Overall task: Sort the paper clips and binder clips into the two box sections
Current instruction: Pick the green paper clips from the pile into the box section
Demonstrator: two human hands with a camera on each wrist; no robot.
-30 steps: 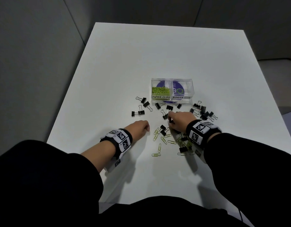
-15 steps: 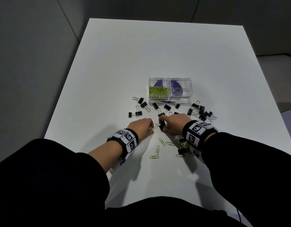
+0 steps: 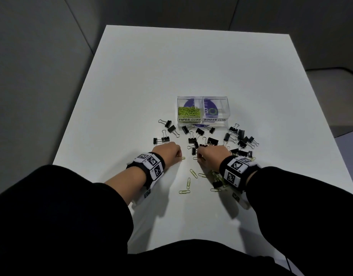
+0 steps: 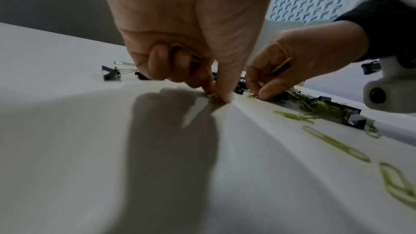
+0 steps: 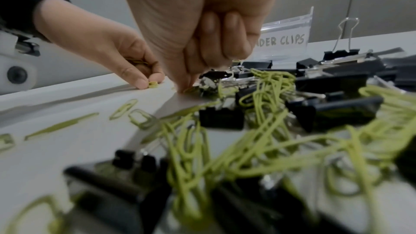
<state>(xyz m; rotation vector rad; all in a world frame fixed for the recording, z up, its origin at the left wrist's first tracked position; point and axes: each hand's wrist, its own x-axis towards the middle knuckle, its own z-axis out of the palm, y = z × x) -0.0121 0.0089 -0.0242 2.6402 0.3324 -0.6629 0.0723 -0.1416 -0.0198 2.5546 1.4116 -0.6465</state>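
Observation:
A clear two-section box [image 3: 223, 100] stands mid-table. Its left section, labelled PAPER CLIPS, holds green paper clips [image 3: 189, 112]; the BINDER CLIPS section [image 3: 216, 111] shows no clips. Black binder clips [image 3: 199, 132] lie scattered in front of it. My left hand [image 3: 179, 156] pinches a green paper clip [image 5: 153, 84] against the table and keeps more clips [image 4: 182, 51] under its curled fingers. A short gap to the right, my right hand [image 3: 198, 156] pinches a paper clip [image 5: 190, 89] on the table, with another clip [image 4: 281, 63] tucked in its palm.
Under my right wrist lies a tangle of green paper clips and binder clips [image 5: 270, 113]. Loose paper clips [image 3: 188, 183] lie between my forearms. More binder clips [image 3: 241, 138] sit right of the box. The white table's [image 3: 191, 56] edges are close on both sides.
My left hand has moved right toward the clips between my hands and now pinches one. My right hand has drawn back toward me, off the binder clips onto a paper clip.

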